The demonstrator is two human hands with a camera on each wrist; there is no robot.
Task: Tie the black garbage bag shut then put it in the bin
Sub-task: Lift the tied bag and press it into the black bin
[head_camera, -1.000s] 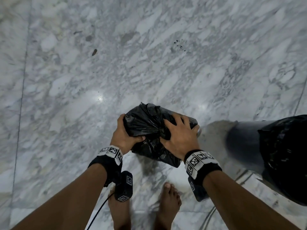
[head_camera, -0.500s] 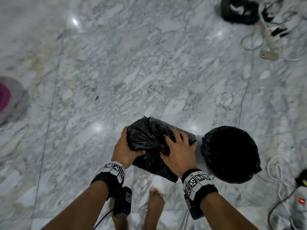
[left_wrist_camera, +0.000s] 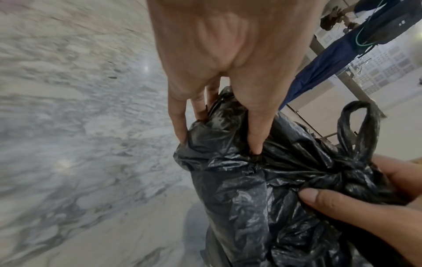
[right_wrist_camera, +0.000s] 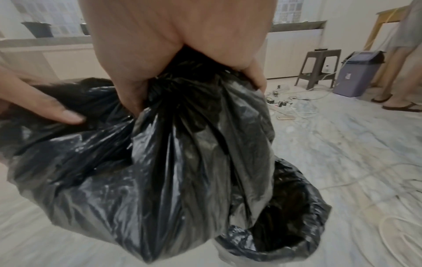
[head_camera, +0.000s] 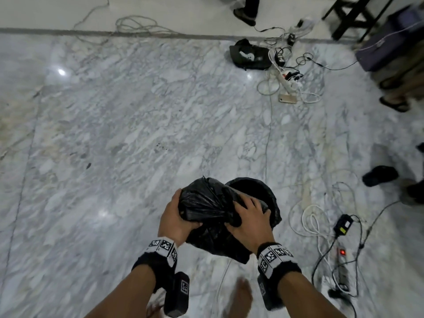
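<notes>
A: Marble floor (head_camera: 137, 134), cables (head_camera: 309, 216) about. Our left hand (head_camera: 173, 220) and right hand (head_camera: 249, 222) clutch the knotted bag (head_camera: 206, 203); bin (head_camera: 263, 191) just beyond.

B: Release off-centre, and we might tip it.

1. We hold both bare forearms out in front of us and angled downward, converging toward the middle; each wrist wears a black band with white, black-patterned marker squares and a dark camera block slung beneath it.
2. Our left hand (head_camera: 175, 218) sits palm inward, its fingers (left_wrist_camera: 180, 122) reaching down one side of the crinkled black plastic garbage bag (head_camera: 206, 210) while the thumb presses in from the near side, gripping it.
3. Our right hand (head_camera: 249, 218) lies back-up over the bag's other side, fingers spread and curled into the plastic, thumb tucked in beside the knotted neck.
4. Our bare feet show blurred below the arms.
</notes>
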